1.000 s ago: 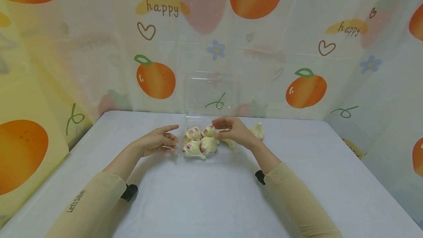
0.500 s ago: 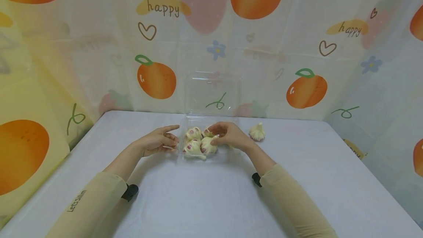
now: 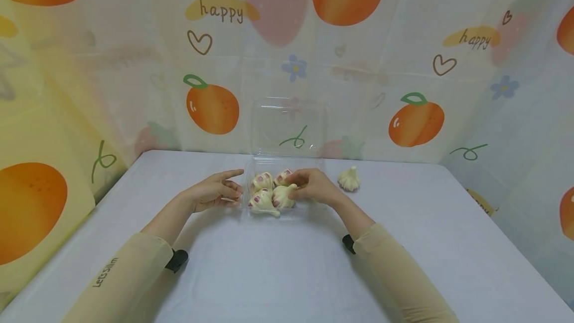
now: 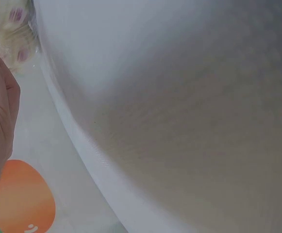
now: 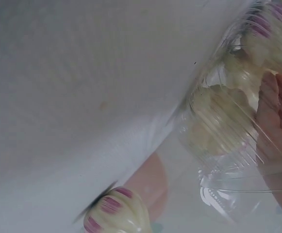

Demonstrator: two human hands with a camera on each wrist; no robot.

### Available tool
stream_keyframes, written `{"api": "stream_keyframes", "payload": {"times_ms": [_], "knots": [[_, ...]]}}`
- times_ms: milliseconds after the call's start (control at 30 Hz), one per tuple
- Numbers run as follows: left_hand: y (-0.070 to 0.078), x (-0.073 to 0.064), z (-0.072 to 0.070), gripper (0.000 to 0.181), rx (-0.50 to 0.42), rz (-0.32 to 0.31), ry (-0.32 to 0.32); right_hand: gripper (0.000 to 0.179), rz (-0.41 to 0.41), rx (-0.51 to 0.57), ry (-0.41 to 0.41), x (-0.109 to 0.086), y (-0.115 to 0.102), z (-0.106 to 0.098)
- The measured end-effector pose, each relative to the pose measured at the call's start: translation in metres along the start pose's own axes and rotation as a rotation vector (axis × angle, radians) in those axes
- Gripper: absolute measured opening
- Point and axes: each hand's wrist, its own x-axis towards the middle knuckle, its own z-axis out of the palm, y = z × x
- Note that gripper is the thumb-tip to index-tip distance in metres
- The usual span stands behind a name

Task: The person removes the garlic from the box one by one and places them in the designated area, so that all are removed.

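Several garlic bulbs (image 3: 262,200) with purple patches sit in a clear plastic clamshell box (image 3: 245,213) on the table. My left hand (image 3: 217,193) is at the box's left wall, its index finger straight and the others loosely bent. Inside the box, the fingers of my right hand (image 3: 314,187) are curled at the stem of the front right garlic bulb (image 3: 283,196) and appear to pinch it. My palm hides the box's right part from above. From the right wrist, another garlic bulb (image 5: 221,119) shows through the plastic beside my fingers.
One loose garlic bulb (image 3: 349,179) lies on the white-covered table (image 3: 269,273), right of the box. The transparent lid (image 3: 287,126) stands raised at the back, against a fruit-patterned curtain (image 3: 358,64).
My right hand has lowered and shifted slightly left onto the bulbs in the box. The front right bulb's stem now points up toward my fingers. My left hand has stayed put.
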Motion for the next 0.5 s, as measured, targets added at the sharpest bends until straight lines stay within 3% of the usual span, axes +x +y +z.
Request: {"api": "stream_keyframes", "payload": {"times_ms": [500], "knots": [[0.0006, -0.0017, 0.0011, 0.082, -0.007, 0.006, -0.003, 0.027, 0.008, -0.096, 0.048, 0.0003, 0.0000, 0.0041]]}}
